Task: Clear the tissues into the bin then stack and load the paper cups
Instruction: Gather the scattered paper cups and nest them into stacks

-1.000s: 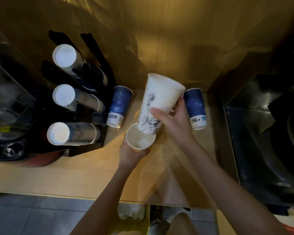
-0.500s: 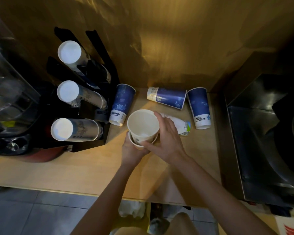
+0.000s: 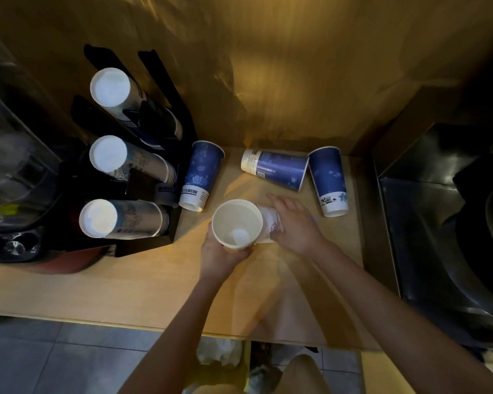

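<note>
A pale wooden surface [image 3: 103, 288] runs across the view, backed by a golden-brown wall [image 3: 296, 66] that catches warm light. At the right edge sits a dark steel sink [image 3: 439, 228], its basin in shadow. On the far left stands a clear plastic machine [image 3: 9, 155] with a dark base, blurred. Below the surface's front edge, grey floor tiles [image 3: 40, 362] show
</note>
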Motion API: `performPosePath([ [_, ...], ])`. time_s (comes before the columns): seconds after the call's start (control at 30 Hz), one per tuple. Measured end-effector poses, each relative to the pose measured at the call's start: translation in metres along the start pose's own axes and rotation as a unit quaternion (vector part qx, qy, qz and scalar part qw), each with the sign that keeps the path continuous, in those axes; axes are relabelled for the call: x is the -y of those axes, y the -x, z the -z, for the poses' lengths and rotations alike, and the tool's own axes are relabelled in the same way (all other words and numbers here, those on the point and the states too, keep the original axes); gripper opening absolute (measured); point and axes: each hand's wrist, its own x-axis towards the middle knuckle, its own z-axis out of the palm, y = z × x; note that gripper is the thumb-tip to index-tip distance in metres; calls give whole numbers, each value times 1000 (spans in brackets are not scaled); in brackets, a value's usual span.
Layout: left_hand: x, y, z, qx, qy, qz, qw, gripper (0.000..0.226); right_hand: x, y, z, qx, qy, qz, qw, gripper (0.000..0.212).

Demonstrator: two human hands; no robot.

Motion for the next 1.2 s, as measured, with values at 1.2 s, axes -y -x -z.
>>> performPosePath([
  [1.2,-5,1,2,14,31,-15,999,98,54,24,0,-93,-235,46,966,95],
])
